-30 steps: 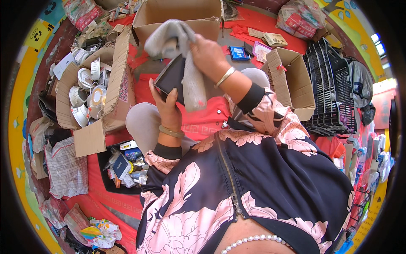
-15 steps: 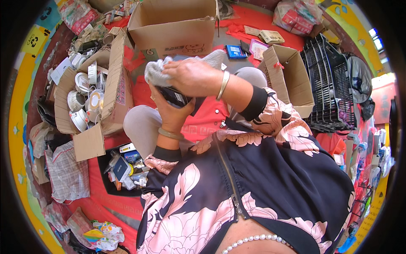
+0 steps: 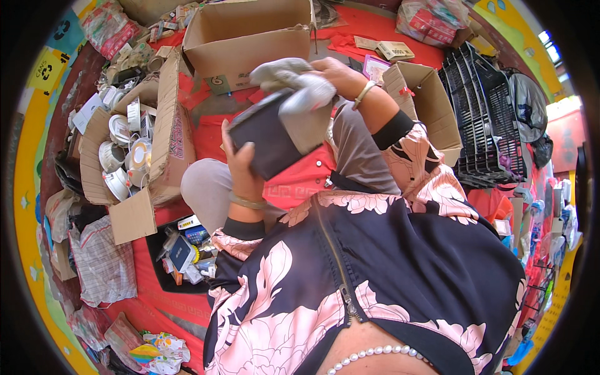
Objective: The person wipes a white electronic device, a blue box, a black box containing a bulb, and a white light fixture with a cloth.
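Observation:
A flat black rectangular object [image 3: 265, 140], like a thin box or device, is held tilted above my lap. My left hand [image 3: 242, 172] grips it by the lower left edge, thumb on the dark face. A crumpled grey cloth [image 3: 305, 94] hangs from my right hand [image 3: 339, 74], whose fingers are closed on it. The cloth is smeared by motion and lies across the upper right part of the black object, so I cannot tell how firmly it touches. What is on the object's underside is hidden.
Ahead stands a large open cardboard box [image 3: 250, 53]. A carton of round white lamp fittings [image 3: 112, 156] is at left, above a black bin of small gadgets [image 3: 181, 253]. At right are a smaller open carton [image 3: 425, 112] and a black plastic crate [image 3: 478, 119]. Red cloth covers the floor.
The black object has turned, now showing a broad plain dark face. My right hand has moved right with the cloth, off the object's far left corner.

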